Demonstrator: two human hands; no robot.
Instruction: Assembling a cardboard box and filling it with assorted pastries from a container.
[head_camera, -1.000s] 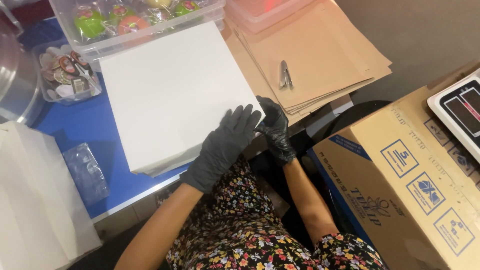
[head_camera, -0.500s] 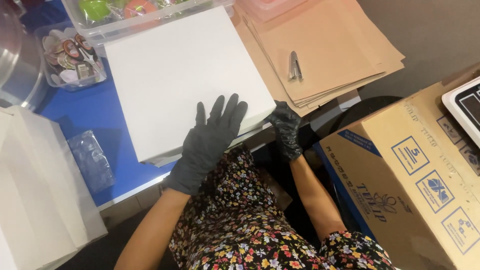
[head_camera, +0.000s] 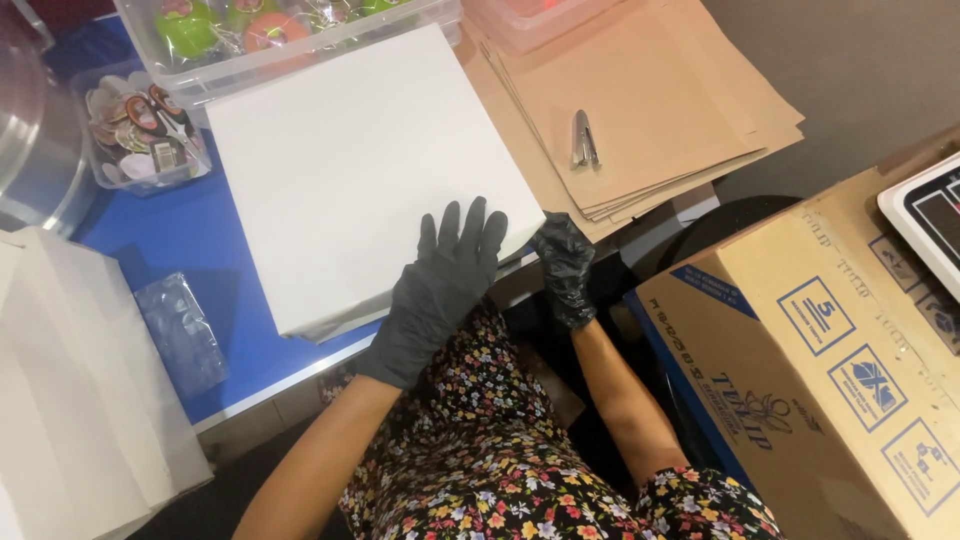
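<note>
A stack of large white sheets (head_camera: 350, 170) lies on the blue table (head_camera: 190, 250). My left hand (head_camera: 440, 285), in a dark grey glove, rests flat on the stack's near corner with fingers spread. In the same kind of glove, my right hand (head_camera: 565, 265) curls at the stack's near right corner by the table edge; whether it pinches a sheet is hard to see.
Brown paper sheets (head_camera: 640, 100) with a small metal clip (head_camera: 584, 138) lie to the right. Clear tubs (head_camera: 280, 40) of colourful items stand behind, a small tray (head_camera: 140, 130) of badges at left. White boards (head_camera: 70, 400) lean at left. A cardboard box (head_camera: 830, 350) stands at right.
My left hand has slid up and flattened onto the white stack, fingers spreading. My right hand has shifted to the stack's right corner at the table edge.
</note>
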